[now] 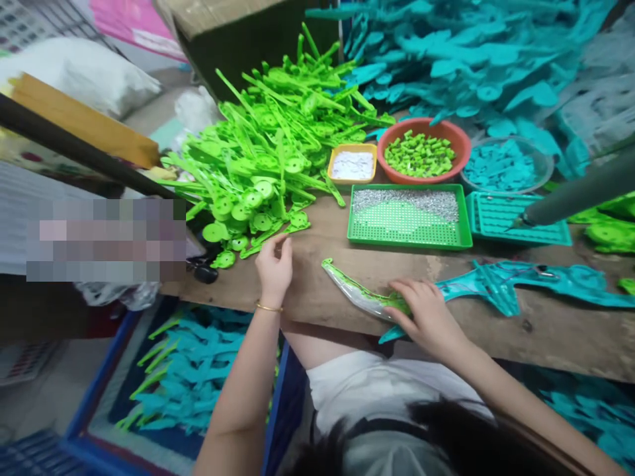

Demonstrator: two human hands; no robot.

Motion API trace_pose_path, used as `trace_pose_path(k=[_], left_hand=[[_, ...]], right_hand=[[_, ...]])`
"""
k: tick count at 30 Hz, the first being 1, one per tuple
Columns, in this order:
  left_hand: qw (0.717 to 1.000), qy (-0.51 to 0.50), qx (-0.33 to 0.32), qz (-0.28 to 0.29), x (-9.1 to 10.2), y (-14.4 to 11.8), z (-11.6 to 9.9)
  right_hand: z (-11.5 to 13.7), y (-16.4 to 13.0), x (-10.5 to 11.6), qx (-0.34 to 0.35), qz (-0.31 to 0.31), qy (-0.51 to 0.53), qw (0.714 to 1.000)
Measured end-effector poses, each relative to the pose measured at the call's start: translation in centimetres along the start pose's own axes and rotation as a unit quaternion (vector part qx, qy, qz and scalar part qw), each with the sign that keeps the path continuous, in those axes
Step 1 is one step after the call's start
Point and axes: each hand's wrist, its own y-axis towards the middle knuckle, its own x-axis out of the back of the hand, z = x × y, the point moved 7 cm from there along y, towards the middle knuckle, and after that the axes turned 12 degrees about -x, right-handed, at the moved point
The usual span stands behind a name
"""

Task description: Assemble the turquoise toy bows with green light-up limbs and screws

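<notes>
Bagged green part (358,291) lay pinned flat under the right hand (427,316), fingers spread; left hand (274,266), fingers curled, empty, touched the green pile (268,152).

A small assembly workshop is shown: a rough wooden table (347,291) is heaped with green plastic parts (268,158) at upper centre and teal ones (471,59) at upper right, with a green tray of tiny metal pieces (409,215) and a red bowl (423,153) set between.
</notes>
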Motion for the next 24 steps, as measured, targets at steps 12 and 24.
trace_pose_path(k=[12,24], left_hand=[[0.953,0.302,-0.014,0.006,2.6,10.2,-1.3],[0.908,-0.188,0.146,-0.344,12.7,8.1,4.0]], right_hand=[[-1.2,-0.6,3.4,0.018,-0.119,0.008,0.993],[-1.9,-0.8,3.8,0.024,-0.131,0.015,0.991]])
